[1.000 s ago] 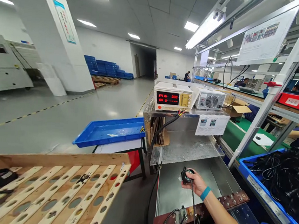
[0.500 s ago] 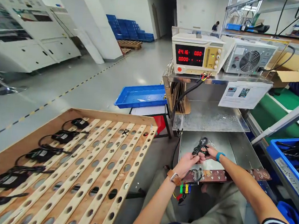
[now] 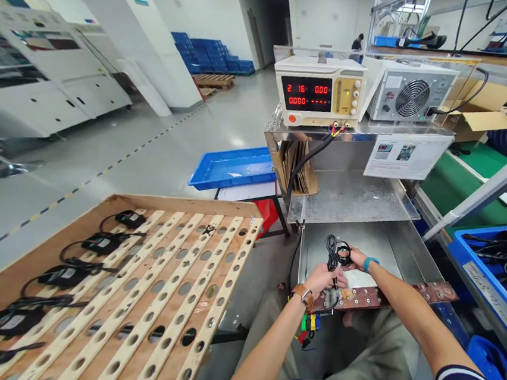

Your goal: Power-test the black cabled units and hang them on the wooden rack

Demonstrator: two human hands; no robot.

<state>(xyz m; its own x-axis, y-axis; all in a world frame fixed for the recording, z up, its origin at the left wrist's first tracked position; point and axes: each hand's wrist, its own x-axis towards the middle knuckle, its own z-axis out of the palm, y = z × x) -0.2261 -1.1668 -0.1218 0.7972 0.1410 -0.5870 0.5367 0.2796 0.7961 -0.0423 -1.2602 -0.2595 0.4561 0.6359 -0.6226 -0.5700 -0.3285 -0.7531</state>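
My right hand (image 3: 353,257) grips a small black round device (image 3: 343,253) with a looped black cable (image 3: 331,245) rising from it, over a steel tray. My left hand (image 3: 323,277), with a brown watch on the wrist, pinches the cable just below the device, close to a plug at the brown terminal strip (image 3: 398,294). Coloured clips (image 3: 310,323) hang under the strip's left end. A power supply (image 3: 318,91) with red digits stands on the shelf above, its red and black leads running down.
A wooden rack with rows of holes (image 3: 144,299) sits to my left, holding several black adapters (image 3: 65,274) along its left side. A blue tray (image 3: 233,167) stands beyond it. A blue bin of black cables (image 3: 500,261) lies right. A fan unit (image 3: 409,91) stands beside the supply.
My view dropped from the hall to the bench. My left hand came up to the cable and slid down toward the terminal strip. The right hand kept hold of the black device.
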